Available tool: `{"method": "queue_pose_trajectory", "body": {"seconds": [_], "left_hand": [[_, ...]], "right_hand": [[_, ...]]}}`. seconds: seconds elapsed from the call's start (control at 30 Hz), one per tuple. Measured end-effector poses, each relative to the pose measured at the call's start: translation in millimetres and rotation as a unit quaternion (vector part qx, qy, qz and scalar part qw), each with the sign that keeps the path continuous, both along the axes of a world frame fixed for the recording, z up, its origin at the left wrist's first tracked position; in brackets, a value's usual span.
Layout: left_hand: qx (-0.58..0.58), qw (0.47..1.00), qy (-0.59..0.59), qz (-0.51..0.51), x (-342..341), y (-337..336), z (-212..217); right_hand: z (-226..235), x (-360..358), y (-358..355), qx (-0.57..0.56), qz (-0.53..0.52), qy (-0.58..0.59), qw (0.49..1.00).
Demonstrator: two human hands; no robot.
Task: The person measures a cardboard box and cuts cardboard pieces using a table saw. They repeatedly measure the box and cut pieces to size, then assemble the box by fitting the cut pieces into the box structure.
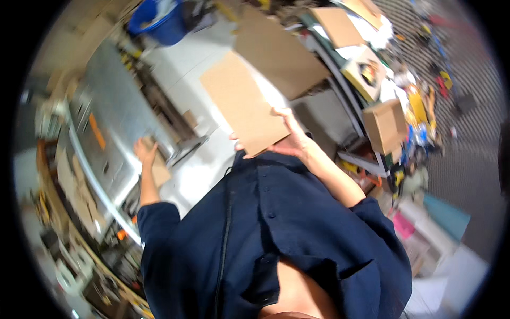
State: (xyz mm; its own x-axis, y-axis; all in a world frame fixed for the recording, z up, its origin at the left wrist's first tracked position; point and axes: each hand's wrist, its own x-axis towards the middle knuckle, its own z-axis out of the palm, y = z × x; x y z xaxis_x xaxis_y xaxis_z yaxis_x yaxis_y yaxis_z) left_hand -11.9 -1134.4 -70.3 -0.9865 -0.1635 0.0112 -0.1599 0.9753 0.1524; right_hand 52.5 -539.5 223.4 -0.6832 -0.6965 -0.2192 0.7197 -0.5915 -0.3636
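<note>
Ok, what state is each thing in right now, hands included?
Right hand: closed around tan cardboard piece
Tan cardboard piece: held, tilted
Left hand: on brown cardboard piece, grip unclear
Brown cardboard piece: touched by left hand
Blue bin: open, things inside
Brown box at right: open, inside showing

The cardboard (247, 103) is tan, the shirt (313, 218) navy

Metal worktop (114, 80) and held cardboard (244, 106) flank a passage over the floor (180, 66).
</note>
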Motion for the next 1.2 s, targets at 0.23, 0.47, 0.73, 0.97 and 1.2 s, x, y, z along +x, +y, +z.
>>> {"method": "queue_pose_trajectory", "body": {"seconds": [0.23, 0.47, 0.73, 0.97, 1.2], "left_hand": [[-0.025, 0.995, -0.041, -0.085, -24.0, 7.4, -25.9], [0.100, 0.991, -0.011, -0.089, -67.8, 228.9, 18.6], [0.384, 0.840, -0.117, -0.364, -27.0, 673.7, 112.5], [0.345, 0.734, -0.184, -0.555, 43.3, 970.3, 154.4], [0.190, 0.775, -0.198, -0.570, 59.8, 1078.0, 104.7]], "right_hand": [[-7.8, 30.4, 68.2, -0.042, -0.185, 0.029, 0.981], [-13.9, 75.9, 161.0, -0.027, -0.364, 0.031, 0.931], [-20.0, 119.8, 316.9, -0.028, -0.470, 0.094, 0.877], [-72.3, 197.5, 481.1, 0.371, -0.608, -0.070, 0.698], [-71.9, 214.4, 619.0, 0.833, -0.217, 0.023, 0.509]]}}
